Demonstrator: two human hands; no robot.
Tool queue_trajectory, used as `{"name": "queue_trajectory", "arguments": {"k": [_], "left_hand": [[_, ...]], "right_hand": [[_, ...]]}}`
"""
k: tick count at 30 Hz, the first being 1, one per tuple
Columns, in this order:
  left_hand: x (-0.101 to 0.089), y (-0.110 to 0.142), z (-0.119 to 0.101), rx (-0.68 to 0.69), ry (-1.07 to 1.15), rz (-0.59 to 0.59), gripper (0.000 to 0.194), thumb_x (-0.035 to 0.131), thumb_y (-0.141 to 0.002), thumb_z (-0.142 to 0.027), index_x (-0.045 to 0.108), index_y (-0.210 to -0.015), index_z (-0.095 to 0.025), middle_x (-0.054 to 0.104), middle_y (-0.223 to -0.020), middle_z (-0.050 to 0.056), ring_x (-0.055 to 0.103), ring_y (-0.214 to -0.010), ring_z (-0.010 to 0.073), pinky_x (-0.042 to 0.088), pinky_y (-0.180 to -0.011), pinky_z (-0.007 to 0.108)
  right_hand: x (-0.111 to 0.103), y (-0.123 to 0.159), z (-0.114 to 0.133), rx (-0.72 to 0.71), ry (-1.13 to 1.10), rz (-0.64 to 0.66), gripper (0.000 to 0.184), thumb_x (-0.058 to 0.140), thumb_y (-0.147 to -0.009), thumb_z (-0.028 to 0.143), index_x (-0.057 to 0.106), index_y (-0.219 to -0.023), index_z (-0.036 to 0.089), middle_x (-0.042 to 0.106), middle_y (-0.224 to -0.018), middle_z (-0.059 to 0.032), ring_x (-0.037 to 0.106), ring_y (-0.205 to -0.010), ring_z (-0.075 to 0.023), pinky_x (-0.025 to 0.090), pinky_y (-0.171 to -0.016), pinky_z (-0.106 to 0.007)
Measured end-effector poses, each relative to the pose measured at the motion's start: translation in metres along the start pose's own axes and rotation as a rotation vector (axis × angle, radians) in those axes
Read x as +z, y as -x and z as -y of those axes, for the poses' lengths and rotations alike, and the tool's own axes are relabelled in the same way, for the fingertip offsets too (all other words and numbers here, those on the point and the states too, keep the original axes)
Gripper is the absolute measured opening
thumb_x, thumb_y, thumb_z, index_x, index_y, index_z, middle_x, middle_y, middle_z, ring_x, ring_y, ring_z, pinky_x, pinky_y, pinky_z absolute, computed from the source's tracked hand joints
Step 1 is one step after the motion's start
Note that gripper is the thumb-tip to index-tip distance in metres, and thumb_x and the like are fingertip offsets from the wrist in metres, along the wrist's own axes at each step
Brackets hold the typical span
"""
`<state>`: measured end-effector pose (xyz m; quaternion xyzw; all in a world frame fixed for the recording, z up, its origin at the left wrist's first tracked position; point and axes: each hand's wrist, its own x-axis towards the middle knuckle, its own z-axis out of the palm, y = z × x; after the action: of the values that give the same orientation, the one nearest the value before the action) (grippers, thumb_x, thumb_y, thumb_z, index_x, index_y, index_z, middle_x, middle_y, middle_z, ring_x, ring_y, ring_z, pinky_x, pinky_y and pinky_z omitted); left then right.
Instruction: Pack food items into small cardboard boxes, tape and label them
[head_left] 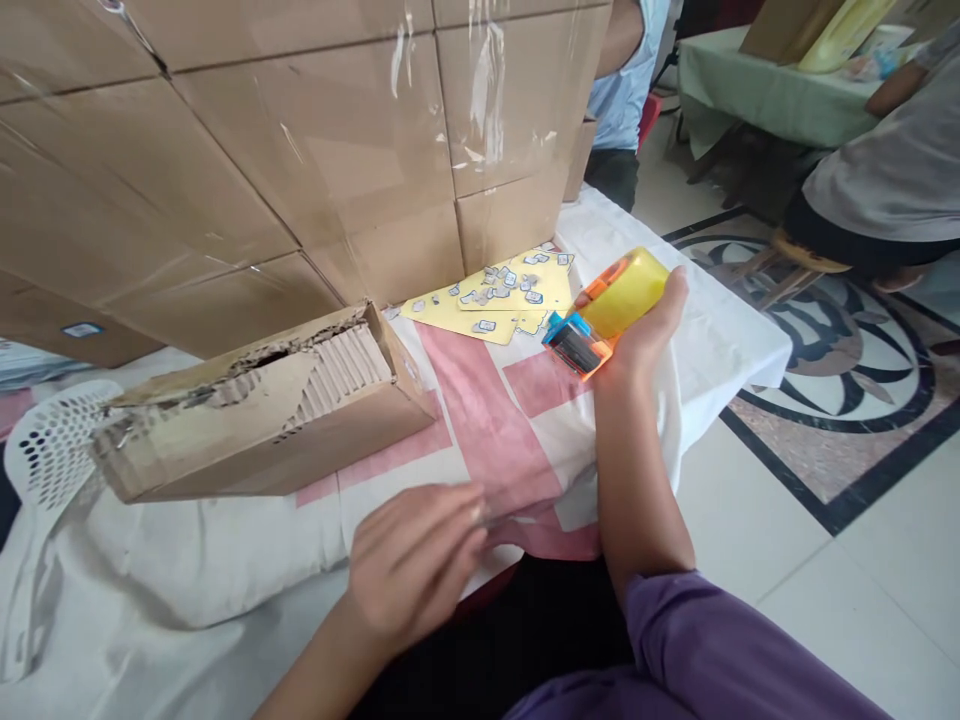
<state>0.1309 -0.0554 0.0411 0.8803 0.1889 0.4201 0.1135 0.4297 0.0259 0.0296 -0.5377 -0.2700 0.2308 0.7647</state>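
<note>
My right hand [645,335] is closed around a yellow and orange tape dispenser [607,310] with a blue front, held just above the white and pink cloth [495,420]. Lower down, my left hand [412,560] hovers over the cloth's near edge with curled fingers that pinch what looks like a thin clear piece, hard to make out. Just beyond the dispenser lie yellow sticker sheets [495,300] with small labels on them. An open cardboard box [262,410] packed with folded cardboard pieces lies on its side to the left.
Large taped cardboard cartons [300,140] form a wall at the back. A white perforated basket [52,440] sits at the far left. Other people sit at the back by a green-covered table [757,90]. Patterned floor tiles [840,380] lie to the right.
</note>
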Motion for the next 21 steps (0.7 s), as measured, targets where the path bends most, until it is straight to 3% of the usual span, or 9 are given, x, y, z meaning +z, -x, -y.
{"name": "queue_trajectory", "arguments": {"k": [2,4,8,15,18,21], "left_hand": [[0.009,0.002,0.011,-0.118,0.038,-0.039,0.016,0.067,-0.089,-0.009,0.072,-0.102,-0.016,0.079,-0.103,0.01,0.077,-0.092,0.0191,0.065,-0.08,0.029],[0.018,0.006,0.019,-0.238,0.105,-0.048,0.019,0.067,-0.088,-0.006,0.073,-0.103,-0.017,0.078,-0.108,0.01,0.076,-0.098,0.0192,0.064,-0.085,0.03],[0.024,0.015,0.026,-0.36,0.215,-0.01,0.025,0.062,-0.09,-0.003,0.073,-0.104,-0.02,0.075,-0.115,0.009,0.073,-0.106,0.0185,0.061,-0.091,0.032],[0.025,0.017,0.031,-0.52,0.354,-0.007,0.021,0.063,-0.094,-0.009,0.076,-0.105,-0.022,0.076,-0.091,0.003,0.07,-0.078,0.0124,0.057,-0.076,0.026],[0.026,0.015,0.03,-0.584,0.382,-0.01,0.016,0.066,-0.093,-0.013,0.076,-0.101,-0.021,0.074,-0.083,0.001,0.069,-0.075,0.011,0.056,-0.075,0.024],[0.026,0.015,0.029,-0.656,0.5,-0.023,0.025,0.065,-0.095,-0.015,0.072,-0.117,-0.023,0.077,-0.09,0.002,0.067,-0.068,0.0092,0.057,-0.072,0.024]], "right_hand": [[-0.003,0.001,0.007,0.019,-0.107,-0.049,0.054,0.023,-0.09,0.071,0.054,-0.091,0.027,0.067,-0.083,-0.0065,0.068,-0.071,-0.0208,0.052,-0.067,-0.036],[-0.002,0.004,0.009,0.039,-0.076,-0.017,0.049,0.022,-0.09,0.065,0.053,-0.091,0.026,0.068,-0.085,-0.0086,0.069,-0.071,-0.0192,0.05,-0.067,-0.034],[0.003,0.005,0.001,0.034,0.026,0.002,0.057,0.016,-0.09,0.07,0.05,-0.095,0.025,0.07,-0.094,-0.0118,0.072,-0.079,-0.0235,0.05,-0.066,-0.037],[0.005,0.003,-0.013,0.02,0.084,0.069,0.074,0.013,-0.091,0.082,0.061,-0.099,0.026,0.072,-0.089,-0.0084,0.074,-0.09,-0.0261,0.054,-0.072,-0.039],[0.011,0.008,-0.012,0.108,-0.063,0.084,0.071,0.024,-0.091,0.083,0.063,-0.098,0.024,0.073,-0.087,-0.0077,0.074,-0.085,-0.0246,0.056,-0.07,-0.037],[0.019,0.013,-0.012,0.194,-0.15,0.084,0.068,0.031,-0.089,0.084,0.063,-0.095,0.024,0.072,-0.085,-0.0073,0.075,-0.08,-0.0258,0.058,-0.067,-0.04]]}}
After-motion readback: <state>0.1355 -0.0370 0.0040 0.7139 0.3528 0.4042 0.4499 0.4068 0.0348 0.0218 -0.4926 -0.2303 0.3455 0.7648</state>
